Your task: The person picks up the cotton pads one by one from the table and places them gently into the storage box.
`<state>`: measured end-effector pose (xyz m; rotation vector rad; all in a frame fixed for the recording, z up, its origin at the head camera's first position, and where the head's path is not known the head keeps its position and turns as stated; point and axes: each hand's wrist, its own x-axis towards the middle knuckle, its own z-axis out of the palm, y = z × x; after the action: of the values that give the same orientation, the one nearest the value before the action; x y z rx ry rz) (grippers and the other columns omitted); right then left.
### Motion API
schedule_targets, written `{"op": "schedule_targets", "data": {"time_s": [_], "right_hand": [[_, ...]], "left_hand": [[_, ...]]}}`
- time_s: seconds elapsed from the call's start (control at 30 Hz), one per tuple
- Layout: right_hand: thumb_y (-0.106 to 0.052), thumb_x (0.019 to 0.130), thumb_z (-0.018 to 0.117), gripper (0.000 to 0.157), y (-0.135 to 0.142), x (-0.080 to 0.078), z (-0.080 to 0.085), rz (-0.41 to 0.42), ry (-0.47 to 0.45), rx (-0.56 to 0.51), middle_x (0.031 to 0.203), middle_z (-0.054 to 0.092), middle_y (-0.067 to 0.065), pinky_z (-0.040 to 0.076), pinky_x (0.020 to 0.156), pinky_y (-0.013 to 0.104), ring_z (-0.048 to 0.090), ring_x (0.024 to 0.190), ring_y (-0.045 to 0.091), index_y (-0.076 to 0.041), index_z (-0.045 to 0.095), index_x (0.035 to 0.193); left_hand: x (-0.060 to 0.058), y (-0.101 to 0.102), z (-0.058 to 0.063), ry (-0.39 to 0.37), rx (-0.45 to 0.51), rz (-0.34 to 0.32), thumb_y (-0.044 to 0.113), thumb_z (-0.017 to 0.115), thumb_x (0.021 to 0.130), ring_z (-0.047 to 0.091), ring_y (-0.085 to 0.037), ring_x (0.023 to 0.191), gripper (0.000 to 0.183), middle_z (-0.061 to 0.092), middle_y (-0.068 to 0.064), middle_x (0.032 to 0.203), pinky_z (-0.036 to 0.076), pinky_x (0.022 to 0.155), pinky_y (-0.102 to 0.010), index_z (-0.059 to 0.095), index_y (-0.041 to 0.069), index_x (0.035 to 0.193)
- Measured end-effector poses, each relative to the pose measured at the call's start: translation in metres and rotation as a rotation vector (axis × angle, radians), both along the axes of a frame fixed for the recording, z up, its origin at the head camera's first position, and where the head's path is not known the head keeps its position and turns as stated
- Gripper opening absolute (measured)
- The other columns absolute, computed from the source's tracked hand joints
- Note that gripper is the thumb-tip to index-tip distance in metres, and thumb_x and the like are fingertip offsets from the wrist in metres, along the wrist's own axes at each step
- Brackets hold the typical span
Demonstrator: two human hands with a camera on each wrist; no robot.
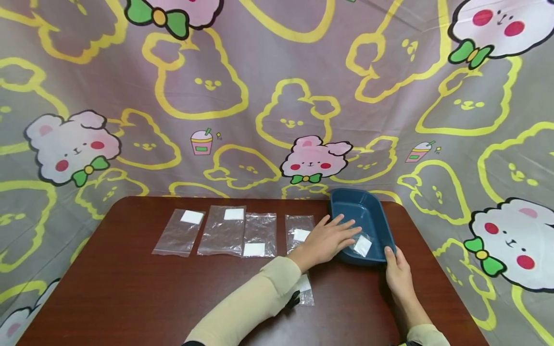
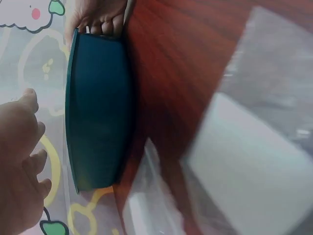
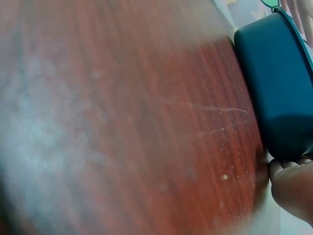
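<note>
A blue plastic tray (image 1: pixel 359 211) stands at the back right of the table, and a small clear bag with a white label (image 1: pixel 362 245) lies inside it. With fingers spread, my left hand (image 1: pixel 330 240) hovers over the tray's left side and holds nothing. At the near right corner my right hand (image 1: pixel 399 274) grips the tray, thumb on the rim and fingers below. In the left wrist view the tray's side (image 2: pixel 100 112) shows between my left hand (image 2: pixel 19 161) and my right hand (image 2: pixel 100 17). The right wrist view catches my right hand (image 3: pixel 296 183) against the tray (image 3: pixel 279 83).
Several clear zip bags with white labels lie on the brown table (image 1: pixel 130 288): a left one (image 1: pixel 175 235), a larger one (image 1: pixel 220 235), a third (image 1: pixel 260 230), one beside the tray (image 1: pixel 299 222). Another bag (image 1: pixel 307 295) is partly behind my left forearm. A patterned curtain (image 1: pixel 259 62) hangs behind.
</note>
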<state>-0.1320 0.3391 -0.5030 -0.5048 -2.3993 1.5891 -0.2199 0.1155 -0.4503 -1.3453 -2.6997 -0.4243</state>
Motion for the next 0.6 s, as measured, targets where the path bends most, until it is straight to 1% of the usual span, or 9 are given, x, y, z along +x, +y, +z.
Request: {"op": "schedule_targets", "data": {"time_s": [0.13, 0.3, 0.47, 0.6], "right_hand": [[-0.041, 0.110, 0.035, 0.060, 0.000, 0.001, -0.001, 0.009, 0.003, 0.013, 0.149, 0.043, 0.025, 0.028, 0.112, 0.050, 0.037, 0.134, 0.031, 0.000, 0.034, 0.153], [-0.041, 0.110, 0.035, 0.060, -0.001, 0.000, -0.002, 0.008, 0.010, 0.021, 0.150, 0.042, 0.024, 0.028, 0.112, 0.053, 0.037, 0.134, 0.031, 0.000, 0.034, 0.154], [-0.041, 0.110, 0.036, 0.061, 0.000, 0.000, -0.003, 0.011, 0.013, 0.017, 0.152, 0.040, 0.025, 0.026, 0.115, 0.056, 0.035, 0.138, 0.035, 0.000, 0.032, 0.155], [-0.042, 0.110, 0.035, 0.062, 0.000, 0.001, -0.003, 0.007, 0.003, 0.018, 0.152, 0.039, 0.026, 0.025, 0.116, 0.057, 0.033, 0.140, 0.036, -0.001, 0.031, 0.155]], "left_hand": [[0.009, -0.019, -0.007, -0.043, 0.045, -0.001, 0.047, 0.031, 0.109, 0.021, -0.020, 0.151, 0.049, 0.033, 0.009, 0.160, 0.014, 0.123, -0.048, 0.036, 0.035, 0.157], [0.022, -0.043, -0.014, -0.051, 0.075, -0.033, 0.047, 0.032, 0.109, 0.025, -0.022, 0.150, 0.050, 0.038, 0.006, 0.159, 0.018, 0.122, -0.050, 0.041, 0.030, 0.155], [0.037, -0.071, -0.023, -0.036, 0.087, -0.068, 0.047, 0.035, 0.109, 0.029, -0.021, 0.148, 0.050, 0.042, 0.005, 0.156, 0.024, 0.120, -0.050, 0.046, 0.028, 0.153], [0.045, -0.093, -0.033, -0.002, 0.062, -0.137, 0.043, 0.039, 0.108, 0.035, -0.025, 0.146, 0.048, 0.044, 0.003, 0.155, 0.027, 0.118, -0.051, 0.048, 0.025, 0.152]]}}
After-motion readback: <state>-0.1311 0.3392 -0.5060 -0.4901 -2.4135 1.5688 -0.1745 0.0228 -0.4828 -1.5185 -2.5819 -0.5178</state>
